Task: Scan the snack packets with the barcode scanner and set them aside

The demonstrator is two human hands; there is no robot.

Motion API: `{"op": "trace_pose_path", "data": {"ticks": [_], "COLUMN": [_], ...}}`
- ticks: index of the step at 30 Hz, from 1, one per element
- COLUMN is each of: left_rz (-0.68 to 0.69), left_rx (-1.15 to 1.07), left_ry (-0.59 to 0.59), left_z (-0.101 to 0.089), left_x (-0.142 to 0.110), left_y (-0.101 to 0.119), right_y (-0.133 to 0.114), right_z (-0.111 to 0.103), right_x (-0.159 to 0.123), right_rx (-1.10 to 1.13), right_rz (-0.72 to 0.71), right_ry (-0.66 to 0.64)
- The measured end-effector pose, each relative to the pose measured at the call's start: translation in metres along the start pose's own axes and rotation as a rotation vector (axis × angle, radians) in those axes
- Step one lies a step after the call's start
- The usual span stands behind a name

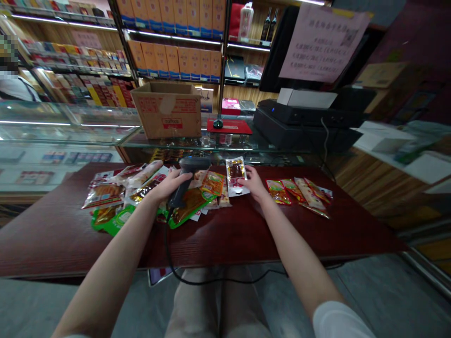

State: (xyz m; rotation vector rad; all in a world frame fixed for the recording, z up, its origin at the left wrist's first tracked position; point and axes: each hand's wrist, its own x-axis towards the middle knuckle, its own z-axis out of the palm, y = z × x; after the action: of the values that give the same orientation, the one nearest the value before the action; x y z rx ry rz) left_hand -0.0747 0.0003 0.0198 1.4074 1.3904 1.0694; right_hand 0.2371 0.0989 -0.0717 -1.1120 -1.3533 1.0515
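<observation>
Left hand [171,185] curled closed around a dark grey plastic handheld barcode scanner [178,193], whose black rubber cable [211,281] runs toward 6 o'clock; right hand [254,183] half open, gripping nothing, fingertips [245,172] touching a silver rectangular snack packet [235,176] at its 11 o'clock; red-and-orange foil snack packets [298,193] lie at 3 o'clock and green-edged snack packets [109,220] at 9 o'clock, on a dark red wooden table [225,237]; a brown cardboard box [167,110] stands beyond, at 12 o'clock, on a glass display counter [70,126].

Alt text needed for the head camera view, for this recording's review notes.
A person's left hand holds a black handheld barcode scanner by its grip above snack packets spread on a dark red table; the right hand touches a single upright-lying packet. Behind stand a glass counter and a cardboard box.
</observation>
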Motion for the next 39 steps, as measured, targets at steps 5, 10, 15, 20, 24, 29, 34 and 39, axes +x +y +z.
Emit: {"op": "trace_pose_path", "data": {"ticks": [5,10,15,20,24,29,34,39], "left_rz": [0.052,0.022,-0.021,0.004,-0.007,0.028,0.013,0.068], "left_rx": [-0.209,-0.295,-0.296,-0.279,-0.255,-0.231,-0.203,-0.122], "left_ry": [-0.066,-0.339,-0.358,-0.357,-0.371,-0.411,-0.327,-0.128], "left_z": [0.024,0.065,0.086,0.088,0.09,0.093,0.086,0.056], "left_x": [0.003,0.012,0.013,0.008,0.003,0.0,0.0,0.002], "left_y": [0.023,0.025,0.007,0.002,0.006,0.005,0.006,0.013], "right_y": [-0.022,-0.03,-0.028,-0.038,-0.046,-0.05,-0.046,-0.037], "right_z": [-0.055,-0.093,-0.103,-0.098,-0.09,-0.082,-0.084,-0.106], "right_x": [-0.002,-0.016,-0.021,-0.028,-0.037,-0.041,-0.037,-0.029], "right_rx": [0.114,0.023,0.01,0.022,0.007,-0.006,-0.03,-0.338], "right_rz": [-0.028,-0.064,-0.053,0.029,0.033,0.01,-0.001,-0.088], "right_ry": [0.065,0.087,0.087,-0.065,-0.153,-0.175,-0.15,0.136]}}
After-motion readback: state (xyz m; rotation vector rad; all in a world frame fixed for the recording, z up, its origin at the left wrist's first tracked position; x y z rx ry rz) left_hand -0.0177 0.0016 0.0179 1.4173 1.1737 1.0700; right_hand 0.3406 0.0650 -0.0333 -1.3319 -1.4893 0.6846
